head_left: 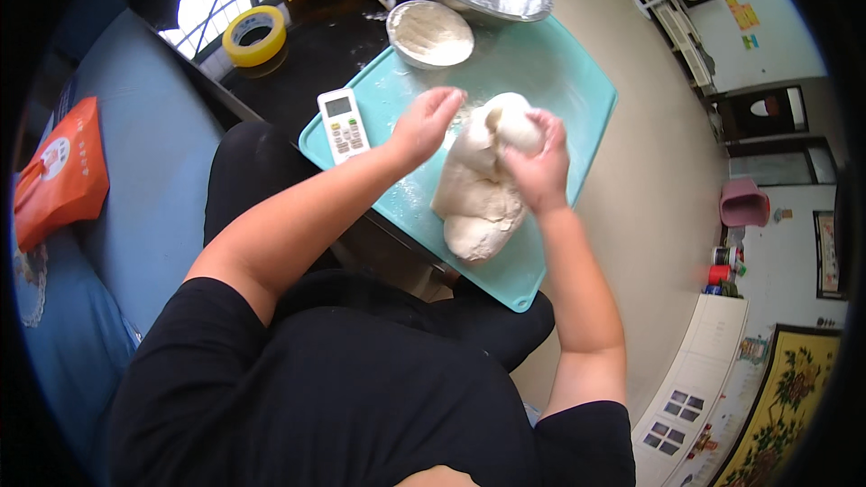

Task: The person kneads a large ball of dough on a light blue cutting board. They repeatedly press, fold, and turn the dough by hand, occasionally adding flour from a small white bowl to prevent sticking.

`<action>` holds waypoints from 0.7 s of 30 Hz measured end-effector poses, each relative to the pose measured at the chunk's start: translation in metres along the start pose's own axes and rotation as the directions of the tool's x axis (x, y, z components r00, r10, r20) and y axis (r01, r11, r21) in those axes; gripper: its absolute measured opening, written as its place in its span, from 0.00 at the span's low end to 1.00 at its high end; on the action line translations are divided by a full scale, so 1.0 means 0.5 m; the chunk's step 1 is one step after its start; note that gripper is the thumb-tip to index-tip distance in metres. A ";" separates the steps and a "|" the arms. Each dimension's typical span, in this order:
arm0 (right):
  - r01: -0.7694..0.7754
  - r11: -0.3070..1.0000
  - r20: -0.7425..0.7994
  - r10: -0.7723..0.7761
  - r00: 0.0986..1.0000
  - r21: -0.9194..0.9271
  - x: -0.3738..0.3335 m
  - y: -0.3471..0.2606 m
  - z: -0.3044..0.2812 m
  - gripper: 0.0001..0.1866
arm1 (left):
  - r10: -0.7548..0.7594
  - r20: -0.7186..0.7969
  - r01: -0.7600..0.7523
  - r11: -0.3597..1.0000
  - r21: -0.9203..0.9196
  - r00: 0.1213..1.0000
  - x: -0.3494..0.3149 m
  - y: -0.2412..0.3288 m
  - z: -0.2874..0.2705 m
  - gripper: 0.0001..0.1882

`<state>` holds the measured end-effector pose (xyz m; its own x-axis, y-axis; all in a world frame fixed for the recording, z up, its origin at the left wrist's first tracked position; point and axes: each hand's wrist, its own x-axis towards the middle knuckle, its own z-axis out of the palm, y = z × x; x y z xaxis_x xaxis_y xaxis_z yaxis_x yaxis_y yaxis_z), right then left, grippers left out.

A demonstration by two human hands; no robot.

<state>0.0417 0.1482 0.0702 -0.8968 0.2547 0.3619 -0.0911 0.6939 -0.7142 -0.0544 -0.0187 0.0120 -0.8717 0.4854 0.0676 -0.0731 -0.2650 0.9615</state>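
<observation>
Both bare forearms are coming in from the lower edge and reaching forward over the lap, the left one crossing diagonally up toward the middle, the right one running almost straight up from a bent elbow. The left hand (pixel 424 124) is hanging loosely curled, palm turned down and toward the right, fingers bent and bunched together, gripping nothing. The right hand (pixel 538 165) is closing its fingers around what it is holding, knuckles facing up and wrist slightly bent, sitting near the left hand but apart from it.
</observation>
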 end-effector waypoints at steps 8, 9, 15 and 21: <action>0.108 0.972 0.281 -0.045 0.959 -0.211 -0.107 -0.029 -0.065 0.49 | 0.250 0.443 -0.489 0.645 0.587 0.861 -0.059 0.053 0.086 0.30; 0.065 0.981 0.230 -0.021 0.973 -0.184 -0.110 0.013 -0.053 0.52 | 0.244 0.406 -0.464 0.618 0.635 0.881 -0.079 0.050 0.094 0.30; -0.276 0.939 0.366 0.336 0.868 -0.207 -0.020 0.101 -0.014 0.64 | 0.228 0.305 -0.379 0.456 0.805 0.924 -0.034 0.007 0.099 0.32; -0.329 0.937 0.257 0.349 0.901 -0.119 0.062 0.205 0.037 0.53 | 0.226 0.292 -0.364 0.419 0.832 0.929 0.101 -0.027 0.090 0.30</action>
<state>-0.0034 0.2148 -0.0030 -0.9512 0.2986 -0.0777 0.2615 0.6466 -0.7166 -0.0754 0.0468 0.0145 -0.6848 0.6345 0.3584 0.6897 0.4055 0.5999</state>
